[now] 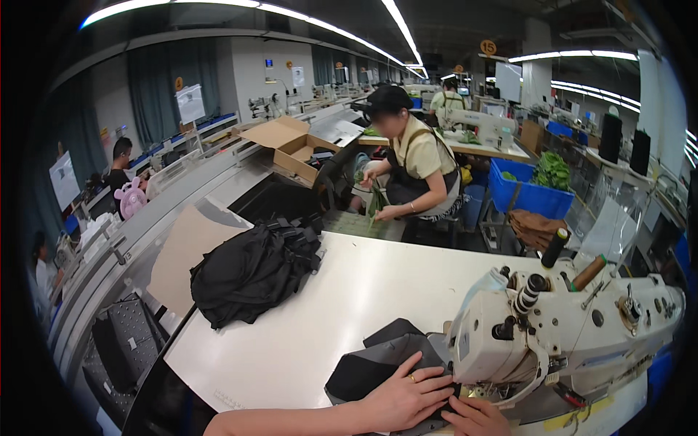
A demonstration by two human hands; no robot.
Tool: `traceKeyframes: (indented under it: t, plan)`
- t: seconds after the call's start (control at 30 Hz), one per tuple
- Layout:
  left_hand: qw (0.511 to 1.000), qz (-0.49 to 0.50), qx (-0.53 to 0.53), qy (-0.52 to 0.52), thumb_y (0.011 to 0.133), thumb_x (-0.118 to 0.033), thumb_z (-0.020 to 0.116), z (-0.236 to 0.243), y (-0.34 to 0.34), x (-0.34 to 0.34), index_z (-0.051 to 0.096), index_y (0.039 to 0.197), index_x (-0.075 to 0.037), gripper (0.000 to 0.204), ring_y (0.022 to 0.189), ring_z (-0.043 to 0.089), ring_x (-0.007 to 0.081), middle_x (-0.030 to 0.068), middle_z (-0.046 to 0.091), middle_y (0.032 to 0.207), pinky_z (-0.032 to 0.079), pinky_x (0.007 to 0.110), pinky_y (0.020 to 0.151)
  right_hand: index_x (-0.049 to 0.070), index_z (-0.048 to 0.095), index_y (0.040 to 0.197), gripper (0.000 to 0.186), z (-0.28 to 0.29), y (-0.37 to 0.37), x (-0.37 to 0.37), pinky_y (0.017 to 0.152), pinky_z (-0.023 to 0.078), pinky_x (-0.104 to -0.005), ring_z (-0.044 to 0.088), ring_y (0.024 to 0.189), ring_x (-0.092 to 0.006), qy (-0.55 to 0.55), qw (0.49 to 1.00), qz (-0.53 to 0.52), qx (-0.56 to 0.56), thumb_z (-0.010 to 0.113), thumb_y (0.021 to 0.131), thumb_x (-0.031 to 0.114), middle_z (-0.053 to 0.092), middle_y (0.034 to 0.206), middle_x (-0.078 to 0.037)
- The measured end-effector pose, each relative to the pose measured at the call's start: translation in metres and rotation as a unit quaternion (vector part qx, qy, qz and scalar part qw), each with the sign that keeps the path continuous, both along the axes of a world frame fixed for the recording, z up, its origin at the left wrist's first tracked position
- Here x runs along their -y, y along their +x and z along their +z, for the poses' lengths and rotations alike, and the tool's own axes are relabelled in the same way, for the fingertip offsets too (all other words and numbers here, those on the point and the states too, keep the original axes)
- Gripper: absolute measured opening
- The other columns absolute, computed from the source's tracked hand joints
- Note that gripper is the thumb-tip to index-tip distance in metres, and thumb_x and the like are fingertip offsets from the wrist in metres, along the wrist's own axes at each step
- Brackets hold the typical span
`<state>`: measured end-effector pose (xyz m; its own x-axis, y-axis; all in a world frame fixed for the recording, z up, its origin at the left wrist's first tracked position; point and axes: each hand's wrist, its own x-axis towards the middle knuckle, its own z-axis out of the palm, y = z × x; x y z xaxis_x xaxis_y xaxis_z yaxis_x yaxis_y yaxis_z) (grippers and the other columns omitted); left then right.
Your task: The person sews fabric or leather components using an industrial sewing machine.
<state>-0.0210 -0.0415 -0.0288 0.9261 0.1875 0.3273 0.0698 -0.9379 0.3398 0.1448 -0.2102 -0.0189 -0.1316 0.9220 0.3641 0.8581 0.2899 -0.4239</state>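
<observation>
A dark grey and black fabric piece [374, 367] lies on the white sewing table beneath the head of a white sewing machine [560, 334]. My left hand [408, 396] rests flat on the fabric, fingers stretched toward the needle area, a ring on one finger. Close beside it, at the lower edge of the view, my right hand [476, 418] touches the fabric's near edge with its fingers extended. The needle itself is hidden behind the machine head. A heap of black fabric pieces [254, 269] sits at the table's far left.
The white tabletop [320, 312] stretches left of the machine. Thread spools [555, 247] stand on the machine's far side. Beyond the table a seated person [422, 156] handles green strips. A blue bin [531, 189] holds green pieces; an open cardboard box [298, 149] stands behind the heap.
</observation>
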Motion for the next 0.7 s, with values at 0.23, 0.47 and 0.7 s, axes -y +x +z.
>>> traceKeyframes:
  t: [0.23,0.47,0.7]
  plan:
    - [0.994,-0.050,0.100,0.008,0.090,-0.025,0.060,0.009,-0.002,-0.011,0.068,0.112,-0.009,0.028,0.121,0.053,0.0230,0.0069,0.063,0.122,0.026,0.055,0.111,0.003,0.065,0.119,0.036,0.014,-0.008,-0.003,0.102,0.043,-0.0431,0.053,0.120,-0.0343,0.008,1.000,-0.012,-0.011,0.060,0.084,-0.002,0.060,0.131,-0.015]
    - [0.946,-0.043,0.268,0.176,0.090,-0.017,0.063,0.041,-0.044,-0.021,0.067,0.113,-0.006,0.026,0.104,0.061,0.0237,0.0095,0.066,0.107,0.046,0.044,0.100,0.001,0.066,0.116,0.035,0.014,-0.019,0.000,0.102,0.043,-0.0429,0.056,0.118,-0.0348,0.050,0.997,0.001,0.059,0.060,0.083,-0.005,0.063,0.125,-0.016]
    - [0.843,0.447,0.298,0.008,0.085,-0.022,0.071,0.074,-0.172,-0.188,0.069,0.107,-0.006,0.028,0.101,0.060,0.0300,0.0114,0.067,0.103,0.049,0.040,0.087,0.000,0.067,0.111,0.032,0.015,-0.019,0.002,0.100,0.045,-0.0431,0.058,0.115,-0.0338,0.072,0.997,0.001,0.025,0.058,0.081,-0.008,0.065,0.121,-0.016]
